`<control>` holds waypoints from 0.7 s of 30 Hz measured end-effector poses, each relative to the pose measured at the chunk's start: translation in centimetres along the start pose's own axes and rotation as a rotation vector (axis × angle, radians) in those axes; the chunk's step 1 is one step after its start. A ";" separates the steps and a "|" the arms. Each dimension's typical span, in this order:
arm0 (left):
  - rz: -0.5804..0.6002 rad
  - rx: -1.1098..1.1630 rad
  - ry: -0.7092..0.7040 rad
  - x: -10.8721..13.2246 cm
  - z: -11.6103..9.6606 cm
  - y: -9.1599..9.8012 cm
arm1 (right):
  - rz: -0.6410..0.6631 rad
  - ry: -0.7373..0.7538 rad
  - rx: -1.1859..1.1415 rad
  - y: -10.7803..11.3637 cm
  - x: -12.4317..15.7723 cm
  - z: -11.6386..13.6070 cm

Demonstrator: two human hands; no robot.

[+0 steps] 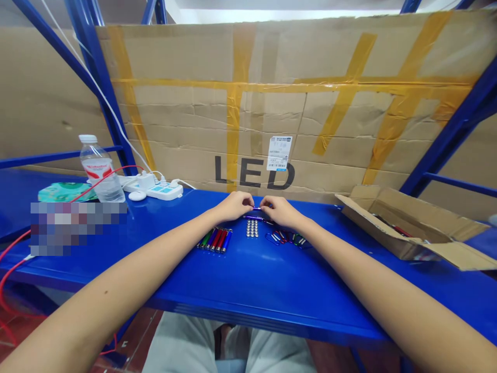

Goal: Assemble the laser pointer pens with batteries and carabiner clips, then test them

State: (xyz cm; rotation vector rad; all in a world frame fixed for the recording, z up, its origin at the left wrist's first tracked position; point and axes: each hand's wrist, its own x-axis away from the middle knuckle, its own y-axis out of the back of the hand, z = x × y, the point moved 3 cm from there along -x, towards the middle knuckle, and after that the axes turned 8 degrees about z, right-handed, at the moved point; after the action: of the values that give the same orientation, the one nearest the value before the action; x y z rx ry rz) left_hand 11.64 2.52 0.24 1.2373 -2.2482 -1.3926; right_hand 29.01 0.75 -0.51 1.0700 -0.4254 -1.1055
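At the far side of the blue table, my left hand [236, 205] and my right hand [281, 210] face each other, fingers pinched on opposite ends of a slim purple metal tube [257, 209]. A second purple tube [253, 217] lies just below it, partly hidden by my right hand. Nearer me, small silver button cells [252, 228] stand in a neat block. Several slim tubes [216, 240] in green, blue, purple and red lie side by side below my left wrist. Coloured carabiner clips [285, 237] are spread under my right wrist, which covers some of them.
An open cardboard box [404, 243] with some dark and red items sits on the right. To the left are a water bottle [101, 173], a teal packet [66, 191], a white power strip [165, 190] and a red cable [15, 238]. A large cardboard panel [186, 129] stands behind.
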 end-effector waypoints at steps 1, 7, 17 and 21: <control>0.015 0.002 -0.002 0.0 0.0 0.0 | 0.003 0.009 0.015 0.0 0.1 -0.1; 0.093 -0.005 0.006 0.1 0.2 -0.5 | 0.074 -0.007 0.027 0.0 0.6 -0.3; 0.129 -0.010 0.052 0.0 0.7 -0.7 | 0.067 -0.003 0.029 0.1 1.3 -0.2; 0.164 0.035 0.057 0.3 0.4 -0.6 | 0.078 -0.011 0.037 0.4 1.7 -0.2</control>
State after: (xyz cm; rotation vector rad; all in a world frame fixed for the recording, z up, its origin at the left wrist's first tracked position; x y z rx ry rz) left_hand 11.52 2.43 -0.58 1.0614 -2.2865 -1.2491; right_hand 30.12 -0.66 -0.59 1.0710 -0.4938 -1.0387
